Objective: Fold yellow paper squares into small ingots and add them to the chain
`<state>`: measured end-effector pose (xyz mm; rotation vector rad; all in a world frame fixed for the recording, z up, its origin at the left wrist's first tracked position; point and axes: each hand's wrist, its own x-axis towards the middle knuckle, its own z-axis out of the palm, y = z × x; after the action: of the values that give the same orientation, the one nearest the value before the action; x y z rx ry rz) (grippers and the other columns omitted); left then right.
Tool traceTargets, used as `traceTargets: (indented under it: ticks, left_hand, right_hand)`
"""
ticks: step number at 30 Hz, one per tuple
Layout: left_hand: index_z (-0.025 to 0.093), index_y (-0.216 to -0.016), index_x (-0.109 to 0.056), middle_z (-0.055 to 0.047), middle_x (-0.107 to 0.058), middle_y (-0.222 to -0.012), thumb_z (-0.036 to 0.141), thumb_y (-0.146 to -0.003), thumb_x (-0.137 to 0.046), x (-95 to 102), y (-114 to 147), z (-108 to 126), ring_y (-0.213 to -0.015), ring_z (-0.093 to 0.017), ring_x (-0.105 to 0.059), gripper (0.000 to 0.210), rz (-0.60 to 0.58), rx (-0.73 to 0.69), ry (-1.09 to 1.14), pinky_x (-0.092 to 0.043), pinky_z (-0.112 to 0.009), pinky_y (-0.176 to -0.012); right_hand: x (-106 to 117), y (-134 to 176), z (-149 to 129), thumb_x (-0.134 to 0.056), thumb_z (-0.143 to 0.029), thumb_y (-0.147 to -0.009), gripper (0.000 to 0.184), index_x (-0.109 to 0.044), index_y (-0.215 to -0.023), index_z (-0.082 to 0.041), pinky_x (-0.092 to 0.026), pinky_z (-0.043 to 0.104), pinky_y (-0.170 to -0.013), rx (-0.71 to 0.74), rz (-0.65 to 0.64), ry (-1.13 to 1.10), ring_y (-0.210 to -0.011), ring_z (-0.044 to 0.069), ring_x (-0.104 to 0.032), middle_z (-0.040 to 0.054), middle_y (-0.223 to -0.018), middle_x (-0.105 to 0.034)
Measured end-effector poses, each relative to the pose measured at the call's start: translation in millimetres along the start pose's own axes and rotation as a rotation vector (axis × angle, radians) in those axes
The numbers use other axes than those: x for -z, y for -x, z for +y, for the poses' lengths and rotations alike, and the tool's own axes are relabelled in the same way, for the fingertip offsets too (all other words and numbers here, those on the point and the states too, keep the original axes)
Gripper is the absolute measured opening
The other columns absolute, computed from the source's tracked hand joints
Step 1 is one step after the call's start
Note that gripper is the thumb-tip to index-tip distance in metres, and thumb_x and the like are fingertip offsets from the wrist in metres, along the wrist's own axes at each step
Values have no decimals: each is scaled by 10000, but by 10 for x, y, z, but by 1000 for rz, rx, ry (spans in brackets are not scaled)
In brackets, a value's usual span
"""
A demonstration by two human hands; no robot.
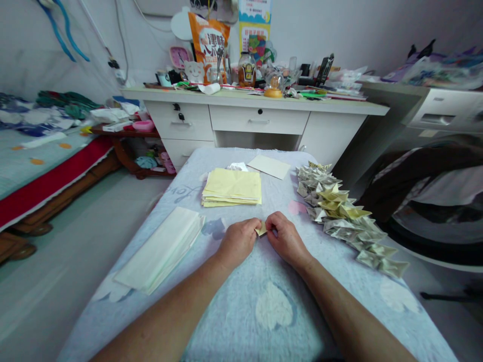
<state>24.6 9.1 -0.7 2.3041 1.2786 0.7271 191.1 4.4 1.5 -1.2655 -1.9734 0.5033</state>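
Between my two hands is a small folded piece of yellow paper [261, 229], mostly covered by the fingers. My left hand [240, 240] pinches its left side, and my right hand [285, 237] grips it from the right with curled fingers. Just beyond them lies a stack of yellow paper sheets [233, 187]. To the left rests a pile of long folded whitish paper [162, 250]. Rows of folded paper pieces with pointed tips [341, 213], grey and some yellow, run along the right side of the cloth-covered table [226, 322].
A pale card [268, 166] and a crumpled white tissue [237, 166] lie at the table's far end. Behind stands a white desk [260, 118] crowded with a jar [247, 69], an orange snack bag [210, 48] and other items. A washing machine [441, 151] is at right, a bed [41, 156] at left.
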Motion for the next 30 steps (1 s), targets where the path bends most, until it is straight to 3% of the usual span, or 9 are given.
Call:
traceTargets:
  ticks: [5, 9, 23, 30]
  left_hand:
    - [216, -840, -593, -13, -640, -915, 62, -792, -479, 54, 13, 50, -935, -183, -567, 197, 13, -18, -114, -426, -293, -838]
    - [222, -838, -630, -20, -599, -884, 86, -788, -512, 75, 14, 50, -901, -182, -546, 187, -4, -10, -134, -425, -287, -797]
    - [194, -790, -652, -27, -607, -832, 130, -806, -557, 104, -24, -65, -859, -176, -555, 116, -27, -2, -94, -420, -277, -769]
    - [198, -817, -668, -35, -617, -848, 219, -840, -561, 104, -42, -80, -871, -184, -549, 112, -14, 10, -98, -406, -293, -783]
  right_hand:
    - [8, 16, -40, -493, 7, -691, 222, -531, -784, -191, -390, 240, -697, 7, -83, 12, -780, 142, -510, 15, -838, -516]
    - [21, 31, -53, -545, -21, -727, 195, -582, -815, -191, -400, 268, -756, 33, -133, 36, -846, 162, -511, 31, -884, -536]
    - [43, 20, -17, -590, -101, -800, 100, -651, -805, -180, -351, 280, -727, 31, -187, 219, -799, 172, -490, 41, -805, -587]
    - [28, 10, 8, -584, -204, -851, 92, -656, -797, -185, -337, 291, -736, -33, -145, 227, -794, 171, -491, 43, -807, -594]
